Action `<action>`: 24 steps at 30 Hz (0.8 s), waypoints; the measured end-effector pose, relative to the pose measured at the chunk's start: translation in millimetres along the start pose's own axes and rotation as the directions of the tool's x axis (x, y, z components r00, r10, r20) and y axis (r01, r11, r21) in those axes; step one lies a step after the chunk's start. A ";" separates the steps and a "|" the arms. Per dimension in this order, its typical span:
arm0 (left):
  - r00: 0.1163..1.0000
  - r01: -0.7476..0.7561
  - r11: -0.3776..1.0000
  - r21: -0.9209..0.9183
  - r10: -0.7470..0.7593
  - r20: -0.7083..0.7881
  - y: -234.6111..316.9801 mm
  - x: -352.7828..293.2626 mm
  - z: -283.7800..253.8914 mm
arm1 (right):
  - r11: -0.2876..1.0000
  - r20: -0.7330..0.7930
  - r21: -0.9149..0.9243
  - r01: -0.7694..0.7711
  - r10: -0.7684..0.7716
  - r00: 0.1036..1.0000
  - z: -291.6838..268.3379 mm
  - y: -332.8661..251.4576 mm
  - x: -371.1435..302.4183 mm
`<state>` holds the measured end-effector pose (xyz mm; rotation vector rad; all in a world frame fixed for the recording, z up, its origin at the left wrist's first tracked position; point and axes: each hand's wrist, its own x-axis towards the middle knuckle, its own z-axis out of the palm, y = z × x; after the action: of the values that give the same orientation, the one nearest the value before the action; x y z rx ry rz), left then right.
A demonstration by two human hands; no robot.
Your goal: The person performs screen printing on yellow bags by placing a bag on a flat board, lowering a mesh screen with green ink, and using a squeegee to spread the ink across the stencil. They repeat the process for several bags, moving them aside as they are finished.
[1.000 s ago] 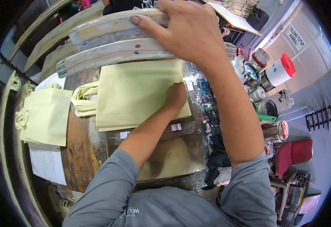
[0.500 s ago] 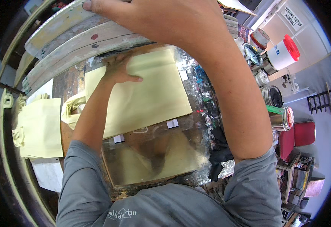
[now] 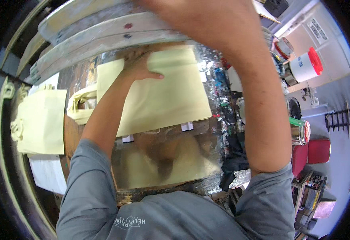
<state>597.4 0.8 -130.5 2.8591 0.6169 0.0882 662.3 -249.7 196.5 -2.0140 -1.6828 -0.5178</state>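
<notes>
A pale yellow fabric bag (image 3: pixel 167 96) lies flat on a dark, paint-stained work board, its loop handle (image 3: pixel 74 114) pointing left. My left hand (image 3: pixel 137 68) rests on the bag's far part, thumb stretched out to the right and fingers spread toward the far edge. Beyond the bag stands a raised, paint-marked frame (image 3: pixel 103 40), with more of the same behind it. My right hand (image 3: pixel 207 18) reaches up over the frames at the top; it is blurred and its fingers run out of the picture, so any grip is hidden.
Another stack of yellow bags (image 3: pixel 43 120) sits at the left. Small white tabs (image 3: pixel 187 126) line the bag's near edge. Black cloth (image 3: pixel 235 156) lies on the board's right side. Paint tins and a white tub with a red lid (image 3: pixel 305 66) stand at the right, near a red chair (image 3: pixel 318 152).
My right hand has moved up and slightly right, its thumb leaving the picture. The whole view has shifted a little. My left hand stays on the bag.
</notes>
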 end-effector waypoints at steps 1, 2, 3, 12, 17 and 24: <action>1.000 0.006 1.000 0.017 -0.006 0.015 0.8 -0.1 -0.7 | 1.000 -0.001 -0.011 -0.011 0.011 1.000 2.2 -0.8 -0.4; 0.999 0.018 0.999 0.036 -0.019 0.028 2.7 -1.5 -1.9 | 1.000 -0.001 -0.023 -0.021 0.021 1.000 4.2 -3.2 -0.9; 0.997 0.063 0.991 0.120 -0.067 0.036 4.9 -3.3 -5.0 | 0.999 -0.002 -0.034 -0.032 0.032 0.999 5.3 -7.8 -0.3; 0.951 0.166 0.953 -0.255 -0.224 -0.215 32.6 -150.7 -98.7 | 0.945 0.131 -0.037 -0.324 0.326 0.936 -12.9 -34.4 29.0; 0.844 -0.235 0.281 -0.930 -0.416 -0.339 40.0 -267.3 -159.6 | 0.992 -0.278 0.006 0.127 -0.121 0.953 23.8 -5.5 -21.6; 0.911 -0.053 0.904 -0.425 -0.130 -0.392 79.3 -292.3 -95.0 | 0.984 -0.233 -0.154 0.094 -0.129 0.964 25.5 -11.3 -40.1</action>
<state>353.3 -172.0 -24.2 2.4011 0.6339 0.7440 643.8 -266.0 154.3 -1.8688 -1.6543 -0.9084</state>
